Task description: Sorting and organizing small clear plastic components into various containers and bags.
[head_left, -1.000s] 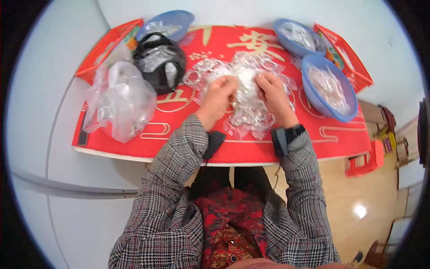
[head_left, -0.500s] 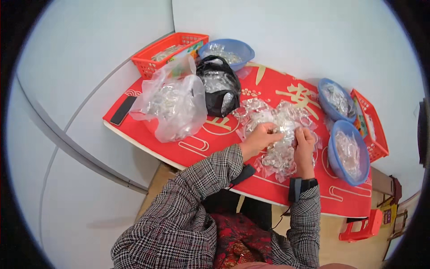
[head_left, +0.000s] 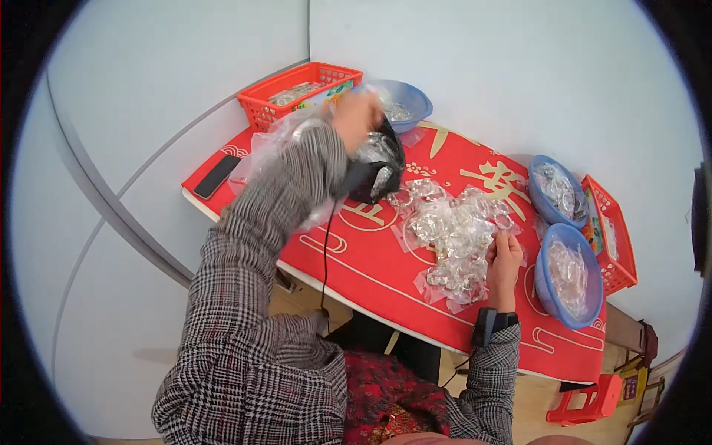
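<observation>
My left hand [head_left: 354,122], smeared by motion, is over the black plastic bag [head_left: 387,152], near the far blue bowl [head_left: 421,100]. A blurred clear film shows beside its fingers; whether they hold it I cannot tell. My right hand [head_left: 505,268] is closed in a pinch at the right edge of a pile of small clear packets [head_left: 456,230] with shiny contents. What its fingertips hold, if anything, is too small to name. Behind my left sleeve, a white translucent bag [head_left: 271,144] is mostly hidden.
On the red patterned tablecloth [head_left: 371,278] lies a dark phone [head_left: 217,176]. A red basket [head_left: 256,111] stands at the far left. To the right are two blue bowls [head_left: 539,278] with packets and another red basket [head_left: 623,256]. A red stool [head_left: 608,397] is on the floor.
My left hand has left the pile and swung up and left to the black bag and far bowl. My right hand stays pinched by the pile. The view has shifted slightly.
</observation>
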`<state>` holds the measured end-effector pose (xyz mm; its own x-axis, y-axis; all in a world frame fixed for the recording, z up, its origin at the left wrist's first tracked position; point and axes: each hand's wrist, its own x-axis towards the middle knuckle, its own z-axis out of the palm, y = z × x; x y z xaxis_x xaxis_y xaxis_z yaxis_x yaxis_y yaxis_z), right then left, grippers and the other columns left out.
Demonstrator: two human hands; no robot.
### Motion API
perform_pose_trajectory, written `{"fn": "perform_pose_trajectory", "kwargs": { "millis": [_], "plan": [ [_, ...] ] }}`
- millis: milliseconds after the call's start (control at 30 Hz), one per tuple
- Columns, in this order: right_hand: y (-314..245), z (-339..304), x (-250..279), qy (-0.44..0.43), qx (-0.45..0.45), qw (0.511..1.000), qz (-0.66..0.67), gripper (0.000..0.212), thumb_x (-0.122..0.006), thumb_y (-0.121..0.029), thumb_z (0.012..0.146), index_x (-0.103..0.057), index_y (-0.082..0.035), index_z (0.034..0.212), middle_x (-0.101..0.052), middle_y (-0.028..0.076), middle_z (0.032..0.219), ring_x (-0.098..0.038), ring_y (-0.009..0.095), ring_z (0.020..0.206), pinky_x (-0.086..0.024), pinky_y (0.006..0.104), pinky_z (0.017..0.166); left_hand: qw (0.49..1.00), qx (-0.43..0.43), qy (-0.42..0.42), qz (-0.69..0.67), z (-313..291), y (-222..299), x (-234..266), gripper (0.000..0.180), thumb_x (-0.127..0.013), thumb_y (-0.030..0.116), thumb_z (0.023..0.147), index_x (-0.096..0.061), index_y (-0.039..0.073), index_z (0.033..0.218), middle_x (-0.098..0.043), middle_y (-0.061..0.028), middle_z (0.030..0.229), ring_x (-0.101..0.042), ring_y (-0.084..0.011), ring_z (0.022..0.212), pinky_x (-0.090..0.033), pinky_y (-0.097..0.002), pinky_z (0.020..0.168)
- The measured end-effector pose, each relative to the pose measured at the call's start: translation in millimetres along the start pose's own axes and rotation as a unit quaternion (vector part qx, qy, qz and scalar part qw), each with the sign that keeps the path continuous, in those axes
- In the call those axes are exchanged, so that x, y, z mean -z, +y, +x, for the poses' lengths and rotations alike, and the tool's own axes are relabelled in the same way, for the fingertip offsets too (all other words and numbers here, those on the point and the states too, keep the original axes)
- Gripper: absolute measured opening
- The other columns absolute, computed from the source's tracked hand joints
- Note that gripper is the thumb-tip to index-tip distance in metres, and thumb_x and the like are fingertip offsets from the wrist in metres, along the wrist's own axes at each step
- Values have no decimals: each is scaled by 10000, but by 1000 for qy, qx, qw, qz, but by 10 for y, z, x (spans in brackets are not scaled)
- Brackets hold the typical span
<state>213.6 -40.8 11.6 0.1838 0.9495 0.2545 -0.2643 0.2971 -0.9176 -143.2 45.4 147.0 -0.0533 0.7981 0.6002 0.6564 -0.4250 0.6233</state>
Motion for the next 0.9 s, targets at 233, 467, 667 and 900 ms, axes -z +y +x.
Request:
{"fn": "perform_pose_trajectory", "kwargs": {
  "millis": [233, 467, 667, 900],
  "plan": [
    [-82, -52, -8, 10, 2, 1000, -11, 199, -524, -215, 878, -525, -80, 731, -445, -36, 561, -370, 38, 437, -271, 169, 395, 979, -188, -75, 25, 77, 141, -267, 141, -555, 159, 810, -583, 24, 780, -596, -103, 715, -583, -178, 650, -447, -322, 554],
    [-155, -39, 51, 42, 42, 991, -121, 228, -529, -223, 850, -541, -83, 669, -425, -52, 551, -360, 38, 477, -260, 207, 422, 746, 230, -319, -538, -1385, 852, -1322, 67, -585, 93, 799, -585, 30, 777, -565, -16, 732, -544, -103, 628, -451, -244, 557],
    [-123, 38, 163, 46, 57, 997, -30, 201, -535, -207, 853, -546, -68, 708, -463, -29, 575, -389, 42, 483, -281, 194, 420, 854, 206, -195, -437, -1623, 510, -1529, 138, -589, 88, 764, -579, -2, 868, -564, -12, 702, -512, -82, 589, -431, -209, 537],
    [-132, 52, 130, 81, 52, 995, -14, 191, -556, -203, 847, -564, -60, 722, -489, -25, 584, -397, 35, 484, -297, 180, 429, 974, -119, -179, -74, -1544, 590, -1595, 368, -670, 193, 691, -551, 27, 998, -560, -125, 954, -540, -230, 860, -443, -345, 754]
  ]
}}
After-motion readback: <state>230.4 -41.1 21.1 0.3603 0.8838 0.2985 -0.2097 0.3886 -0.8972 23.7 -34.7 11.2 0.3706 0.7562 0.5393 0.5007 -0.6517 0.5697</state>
